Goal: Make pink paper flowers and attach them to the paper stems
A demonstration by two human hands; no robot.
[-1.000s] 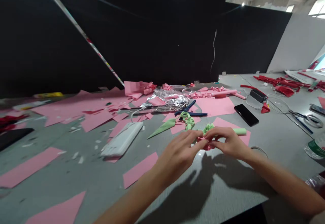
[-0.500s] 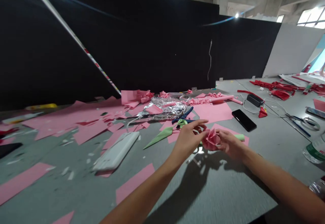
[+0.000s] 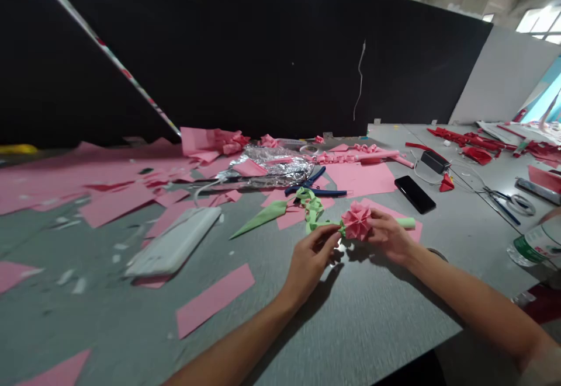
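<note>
A pink folded-paper flower (image 3: 356,221) is held in the fingers of my right hand (image 3: 391,237), its pleated side turned toward me. My left hand (image 3: 312,258) is closed in a pinch at the green paper (image 3: 326,224) beside the flower's left edge; the exact grip is partly hidden by the fingers. A curled green paper strip (image 3: 310,202) trails up and to the left from there. Left of it lies a pointed green paper leaf (image 3: 261,218). Behind my right hand, the end of a light green paper roll (image 3: 407,223) sticks out.
Blue-handled pliers (image 3: 313,186) lie behind the strip. A black phone (image 3: 415,194) rests to the right, with scissors (image 3: 504,202) and a bottle (image 3: 535,244) farther over. At left are a white power bank (image 3: 175,244) and scattered pink paper (image 3: 215,297). A black partition (image 3: 245,53) stands behind.
The flower has turned so its pleated face shows toward me. My left hand has come down and left from the petals to the green paper. The camera view has tilted downward.
</note>
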